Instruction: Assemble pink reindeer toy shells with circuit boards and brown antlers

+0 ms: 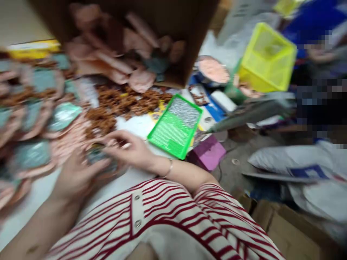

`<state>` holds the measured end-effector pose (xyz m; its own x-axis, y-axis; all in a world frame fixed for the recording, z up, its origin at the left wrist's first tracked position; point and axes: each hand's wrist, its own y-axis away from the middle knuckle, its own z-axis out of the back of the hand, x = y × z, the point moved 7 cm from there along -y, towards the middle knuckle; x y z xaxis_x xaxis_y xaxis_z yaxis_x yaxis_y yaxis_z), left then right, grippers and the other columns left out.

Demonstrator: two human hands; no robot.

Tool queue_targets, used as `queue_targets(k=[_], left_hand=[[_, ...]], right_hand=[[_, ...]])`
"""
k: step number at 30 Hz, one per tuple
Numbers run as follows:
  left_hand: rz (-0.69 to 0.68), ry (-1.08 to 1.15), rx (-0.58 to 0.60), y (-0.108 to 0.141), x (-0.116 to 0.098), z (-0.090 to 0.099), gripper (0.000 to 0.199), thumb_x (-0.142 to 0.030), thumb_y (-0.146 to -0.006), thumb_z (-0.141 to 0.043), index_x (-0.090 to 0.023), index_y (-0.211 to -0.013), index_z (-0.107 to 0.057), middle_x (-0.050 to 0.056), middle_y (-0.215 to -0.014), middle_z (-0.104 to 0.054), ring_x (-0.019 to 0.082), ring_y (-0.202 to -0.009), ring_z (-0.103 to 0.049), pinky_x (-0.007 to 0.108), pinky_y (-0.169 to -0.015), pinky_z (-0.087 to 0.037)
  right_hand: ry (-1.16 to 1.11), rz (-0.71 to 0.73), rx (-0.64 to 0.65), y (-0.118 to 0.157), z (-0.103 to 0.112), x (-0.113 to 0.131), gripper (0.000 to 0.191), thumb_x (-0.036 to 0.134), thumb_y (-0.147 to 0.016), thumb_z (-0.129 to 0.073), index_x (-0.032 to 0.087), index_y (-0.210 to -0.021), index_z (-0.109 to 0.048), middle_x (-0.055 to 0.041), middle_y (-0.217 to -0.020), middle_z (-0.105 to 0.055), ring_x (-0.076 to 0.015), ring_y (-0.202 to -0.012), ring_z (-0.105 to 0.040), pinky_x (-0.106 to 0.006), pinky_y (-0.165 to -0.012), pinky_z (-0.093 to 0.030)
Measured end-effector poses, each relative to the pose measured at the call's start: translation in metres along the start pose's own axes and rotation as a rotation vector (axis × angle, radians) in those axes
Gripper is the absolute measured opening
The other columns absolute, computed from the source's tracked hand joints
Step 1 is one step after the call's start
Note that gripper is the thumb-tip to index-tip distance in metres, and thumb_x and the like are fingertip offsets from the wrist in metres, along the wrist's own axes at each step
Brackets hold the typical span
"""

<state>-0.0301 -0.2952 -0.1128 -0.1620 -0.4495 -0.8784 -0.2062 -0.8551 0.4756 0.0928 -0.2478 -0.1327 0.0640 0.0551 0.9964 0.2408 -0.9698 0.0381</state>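
Observation:
My left hand [77, 173] curls round the near left side of a round piece with a pink rim and a dark teal middle [97, 154]. My right hand [130, 148] is at the piece's right side, its fingers bent together over the rim. A small pale pink bit [125, 146] shows among those fingers. Left of my hands lie several pink pieces with teal middles [32, 154], one under shiny film [63, 116]. Beside them is a spread of pink bits [72, 139]. Motion blur hides fine detail.
A tilted cardboard box [199, 39] with pink pieces stands at the back. Brown crumbly clumps [130, 103] lie before it. To the right are a green tray [187, 144], a purple box [210, 153], a bowl of pink bits [214, 70] and a yellow basket [271, 59].

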Motion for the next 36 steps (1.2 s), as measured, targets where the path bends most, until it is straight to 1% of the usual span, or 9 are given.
queue_targets(k=[2,4,8,12,16,20,25,30,36], left_hand=[[-0.048,0.232,-0.080,-0.013,-0.003,-0.001,0.048,-0.031,-0.067,-0.082,-0.033,-0.112,-0.065,-0.002,-0.110,-0.074,0.030,-0.113,-0.064,0.042,-0.087,-0.059],[-0.102,0.459,0.014,-0.030,-0.003,-0.003,0.046,-0.026,-0.062,-0.084,-0.024,-0.104,-0.065,0.004,-0.105,-0.076,0.031,-0.104,-0.069,0.042,-0.083,-0.060],[-0.275,0.666,-0.046,-0.040,-0.010,0.016,0.048,-0.022,-0.061,-0.084,-0.015,-0.102,-0.062,0.009,-0.095,-0.075,0.027,-0.092,-0.073,0.039,-0.080,-0.061],[-0.310,0.736,-0.037,-0.037,-0.013,0.021,0.045,-0.020,-0.064,-0.083,-0.014,-0.103,-0.062,0.009,-0.096,-0.075,0.024,-0.089,-0.073,0.036,-0.080,-0.061],[-0.321,0.789,-0.045,-0.038,-0.012,0.022,0.045,-0.016,-0.064,-0.081,-0.015,-0.104,-0.060,0.006,-0.092,-0.073,0.022,-0.085,-0.073,0.036,-0.079,-0.060],[-0.298,0.795,-0.077,-0.042,-0.009,0.023,0.046,-0.015,-0.063,-0.081,-0.015,-0.102,-0.058,0.004,-0.088,-0.072,0.020,-0.081,-0.072,0.035,-0.079,-0.060],[-0.270,0.831,-0.058,-0.046,-0.005,0.022,0.042,-0.015,-0.062,-0.079,-0.014,-0.098,-0.058,0.003,-0.083,-0.070,0.020,-0.077,-0.071,0.038,-0.079,-0.060],[-0.271,0.832,-0.027,-0.046,-0.005,0.020,0.039,-0.013,-0.063,-0.076,-0.013,-0.099,-0.060,0.004,-0.082,-0.070,0.021,-0.077,-0.071,0.039,-0.078,-0.060],[-0.291,0.797,0.037,-0.045,-0.009,0.017,0.032,-0.014,-0.065,-0.075,-0.012,-0.094,-0.062,0.006,-0.084,-0.071,0.016,-0.069,-0.067,0.029,-0.068,-0.057]], right_hand=[[-0.044,0.034,-0.074,0.007,0.017,0.013,0.047,0.055,-0.077,-0.073,0.022,-0.110,-0.066,-0.0049,-0.113,-0.072,-0.0165,-0.102,-0.067,-0.032,-0.094,-0.055],[-0.083,0.026,-0.079,0.009,0.025,0.012,0.051,0.060,-0.080,-0.067,0.022,-0.115,-0.063,-0.0077,-0.120,-0.070,-0.0173,-0.108,-0.067,-0.035,-0.100,-0.055],[-0.089,-0.068,0.149,0.016,0.006,-0.003,0.058,0.062,-0.082,-0.065,0.024,-0.125,-0.055,-0.0106,-0.129,-0.067,-0.0192,-0.110,-0.068,-0.038,-0.094,-0.060],[-0.078,-0.143,0.319,0.028,-0.019,-0.008,0.057,0.050,-0.076,-0.077,0.024,-0.121,-0.054,-0.0063,-0.110,-0.072,-0.0164,-0.095,-0.071,-0.032,-0.083,-0.062],[-0.151,-0.233,0.219,0.026,-0.026,-0.010,0.042,0.047,-0.074,-0.079,0.023,-0.102,-0.058,0.0013,-0.089,-0.070,-0.0094,-0.070,-0.067,-0.021,-0.064,-0.059],[-0.137,-0.303,0.123,0.023,-0.027,-0.015,0.041,0.051,-0.075,-0.077,0.022,-0.093,-0.055,0.0059,-0.073,-0.066,-0.0075,-0.059,-0.065,-0.019,-0.057,-0.056],[-0.121,-0.319,0.136,0.023,-0.026,-0.018,0.043,0.051,-0.074,-0.078,0.022,-0.094,-0.054,0.0067,-0.072,-0.065,-0.0076,-0.059,-0.064,-0.020,-0.057,-0.056],[-0.157,-0.317,0.189,0.028,-0.024,-0.013,0.049,0.037,-0.064,-0.088,0.023,-0.103,-0.061,0.0019,-0.089,-0.069,-0.0091,-0.072,-0.065,-0.021,-0.064,-0.059],[-0.184,-0.334,0.139,0.030,-0.019,-0.016,0.039,0.052,-0.076,-0.076,0.022,-0.098,-0.064,0.0031,-0.080,-0.068,-0.0092,-0.064,-0.067,-0.021,-0.060,-0.059]])
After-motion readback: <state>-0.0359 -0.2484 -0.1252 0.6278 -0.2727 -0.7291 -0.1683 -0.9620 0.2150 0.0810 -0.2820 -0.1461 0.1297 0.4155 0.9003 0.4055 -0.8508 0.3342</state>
